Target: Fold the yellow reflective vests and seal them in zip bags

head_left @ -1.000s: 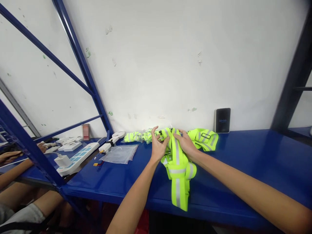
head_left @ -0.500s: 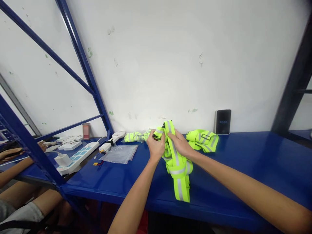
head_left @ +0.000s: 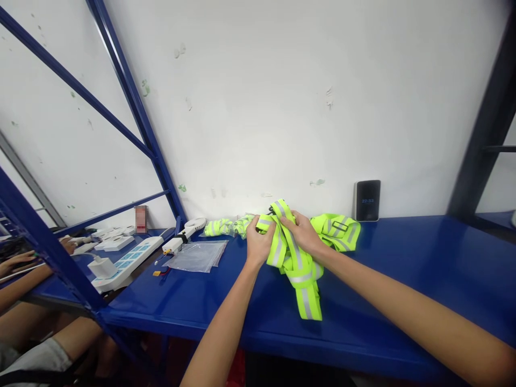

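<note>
A neon yellow reflective strap with silver stripes hangs in loops between my hands, its lower end over the blue table. My left hand is closed on the strap's upper left loop. On the other side, my right hand pinches the upper band between thumb and fingers. A dark buckle piece shows near the top, partly hidden. Just beyond my right hand lies a second bundle of reflective strap with a black rectangular buckle. Behind my left hand, more yellow straps sit in clear plastic bags.
A black-screened device leans at the wall. Clear plastic bags, a white handheld fan and a power strip lie to the left. Blue rack posts rise there; another person's hand is beyond them.
The strap's hanging end has swung right and up a little. The left loop has spread further out from the band in my right hand.
</note>
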`<control>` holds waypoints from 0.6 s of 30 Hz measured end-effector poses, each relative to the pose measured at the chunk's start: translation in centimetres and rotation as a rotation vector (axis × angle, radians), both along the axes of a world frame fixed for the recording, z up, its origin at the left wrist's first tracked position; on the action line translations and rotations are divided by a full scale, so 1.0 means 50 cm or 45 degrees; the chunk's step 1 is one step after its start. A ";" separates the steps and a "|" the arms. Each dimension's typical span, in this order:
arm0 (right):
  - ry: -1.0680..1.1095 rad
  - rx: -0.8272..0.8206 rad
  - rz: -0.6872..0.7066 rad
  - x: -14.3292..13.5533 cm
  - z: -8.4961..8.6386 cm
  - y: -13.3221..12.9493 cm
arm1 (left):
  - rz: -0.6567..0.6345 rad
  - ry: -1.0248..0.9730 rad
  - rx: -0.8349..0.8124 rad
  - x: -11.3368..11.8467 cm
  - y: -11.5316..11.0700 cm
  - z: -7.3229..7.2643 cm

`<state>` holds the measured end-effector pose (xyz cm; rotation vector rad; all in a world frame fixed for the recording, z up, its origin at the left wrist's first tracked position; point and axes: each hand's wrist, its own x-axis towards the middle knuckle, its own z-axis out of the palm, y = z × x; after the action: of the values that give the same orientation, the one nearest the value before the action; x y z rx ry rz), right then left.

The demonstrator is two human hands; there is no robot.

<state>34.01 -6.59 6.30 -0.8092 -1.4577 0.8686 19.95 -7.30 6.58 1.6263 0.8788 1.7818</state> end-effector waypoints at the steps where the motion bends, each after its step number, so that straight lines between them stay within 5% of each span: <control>1: 0.050 -0.064 0.052 0.002 0.003 -0.002 | 0.016 -0.013 0.013 0.002 -0.002 0.002; 3: 0.101 -0.111 0.073 0.007 0.013 -0.010 | 0.041 -0.029 0.034 0.005 -0.006 0.003; 9: -0.049 0.077 -0.308 0.016 0.043 -0.037 | 0.279 0.007 0.236 0.012 -0.013 0.012; 13: -0.028 0.068 -0.017 0.015 0.044 -0.035 | 0.338 -0.016 0.272 0.012 -0.014 0.014; 18: 0.208 -0.154 0.337 0.016 0.039 -0.030 | 0.171 -0.214 0.087 0.010 0.009 -0.009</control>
<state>34.82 -8.07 8.24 -0.6254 -1.3961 1.2048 20.47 -6.84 6.15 1.4629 0.8754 2.0281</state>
